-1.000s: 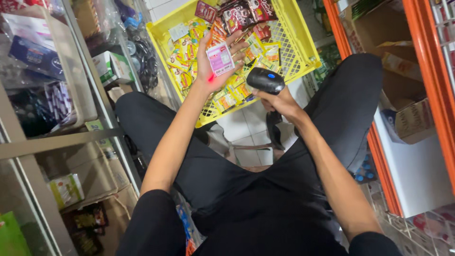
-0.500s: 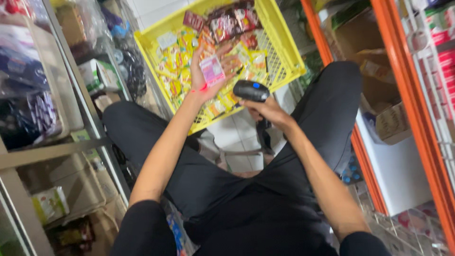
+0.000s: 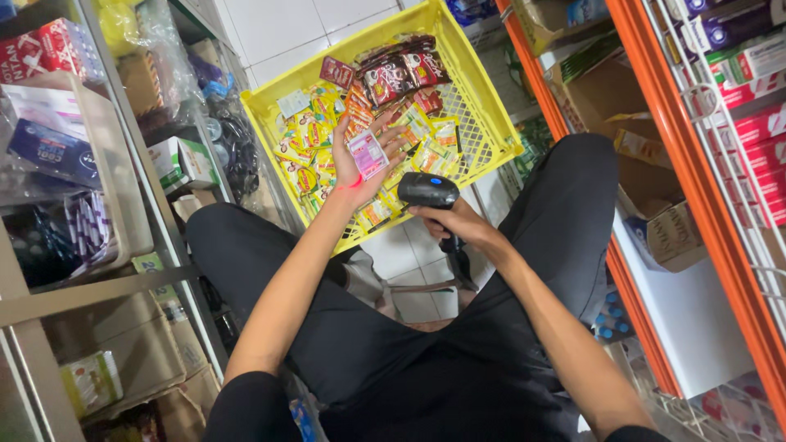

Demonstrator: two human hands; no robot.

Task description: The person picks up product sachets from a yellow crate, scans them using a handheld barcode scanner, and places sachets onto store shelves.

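Left hand pinched a small pink packet over the yellow crate; right hand gripped a black scanner. Packet seemed light, flimsy, best held by edges.

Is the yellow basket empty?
No, the yellow basket holds many small snack packets, and the left hand lifts one pink packet above them.
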